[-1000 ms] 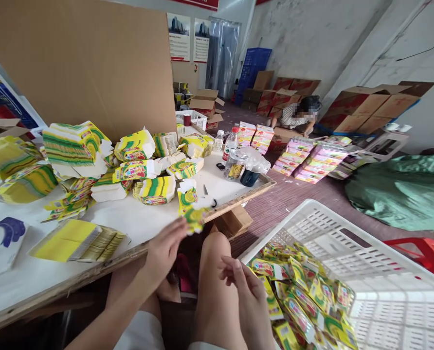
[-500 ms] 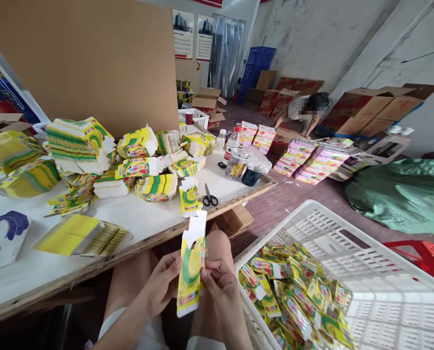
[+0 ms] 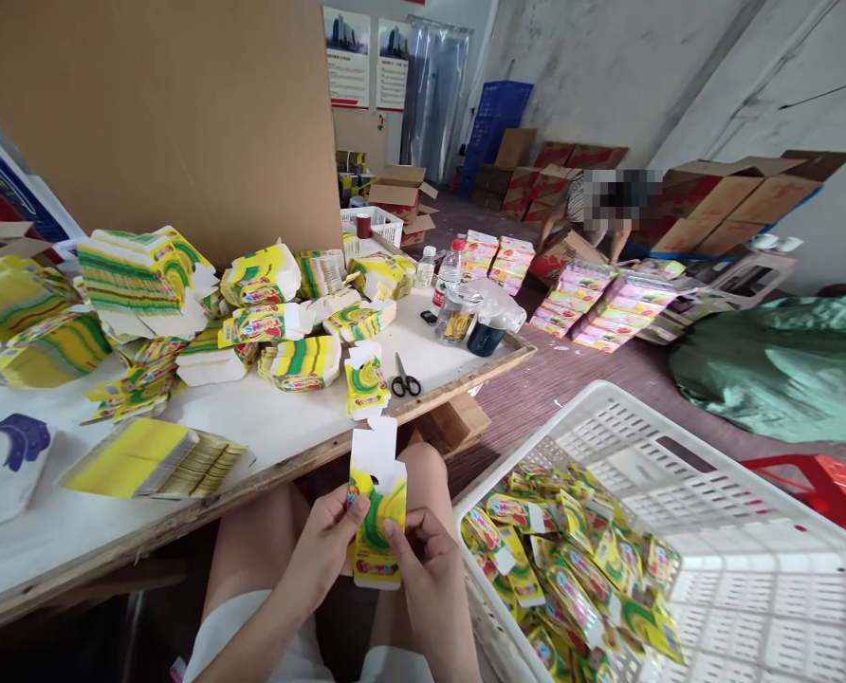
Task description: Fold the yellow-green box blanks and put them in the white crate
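Observation:
Between my hands, above my lap, is a yellow and green printed carton [image 3: 380, 512] with white flaps standing up at its top end. My left hand [image 3: 327, 536] pinches its left edge, thumb on the front. On the right side my right hand [image 3: 427, 560] grips it, thumb across the printed face. The fingers behind the carton are partly hidden. Just beyond, a small stack of the same flat cartons [image 3: 367, 382] lies near the table edge, beside black-handled scissors [image 3: 406, 378]. At my right a white plastic basket [image 3: 771, 493] holds many yellow cartons [image 3: 572, 560].
Bundled carton stacks [image 3: 142, 280] cover the white table [image 3: 266, 436], with a tall cardboard sheet [image 3: 159, 123] behind. Bottles [image 3: 450, 270], a clear jar [image 3: 458, 313] and a dark mug [image 3: 486, 339] stand at its right end. A person [image 3: 594, 209] bends over boxes on the floor.
The carton has turned so its broad face is toward me, and its lower end has come up. My left hand has shifted higher along its edge; my right thumb now lies across the front.

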